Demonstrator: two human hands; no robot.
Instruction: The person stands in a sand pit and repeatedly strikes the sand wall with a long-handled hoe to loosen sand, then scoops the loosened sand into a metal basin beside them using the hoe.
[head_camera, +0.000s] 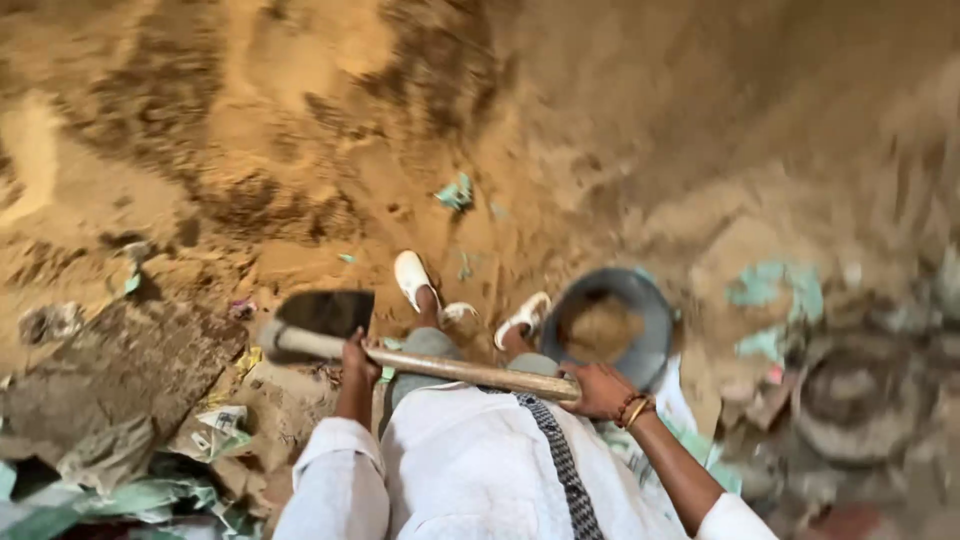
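Both hands closed on the long pale wooden hoe handle (440, 367), left hand (360, 362) near the dark blade, right hand (597, 388) at the butt: stiff, head-heavy, likely dusty-slick.

two hands grip one wooden handle: the left hand (358, 358) and the right hand (598, 388). the handle belongs to one hoe (420, 362) with one dark blade. two white sandals show, one sandal (411, 278) on the left, the other sandal (524, 318) on the right. one round grey pan (655, 325) holds one heap of sand. one beaded bracelet (634, 408) circles the right wrist. several torn green scraps lie about, too blurred to count.
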